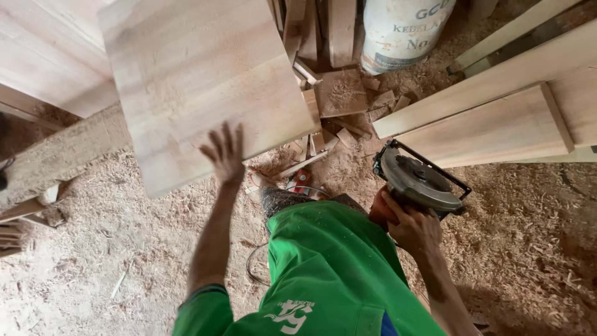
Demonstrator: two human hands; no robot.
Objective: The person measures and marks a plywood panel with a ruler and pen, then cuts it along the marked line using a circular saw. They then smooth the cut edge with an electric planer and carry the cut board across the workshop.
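A large pale wooden panel (205, 81) tilts over the sawdust floor at the upper left. My left hand (224, 152) is spread flat against its near edge, fingers apart. My right hand (411, 225) grips the handle of a circular saw (415, 180), whose round grey guard and black frame face up beside the long boards (497, 118) on the right. My green shirt (329, 274) fills the bottom middle.
A white sack (401, 28) stands at the top. Wood offcuts (342, 93) lie piled below it. More boards lean at the upper left (43, 56). A power cord (252, 264) loops over the sawdust-covered floor (106, 249).
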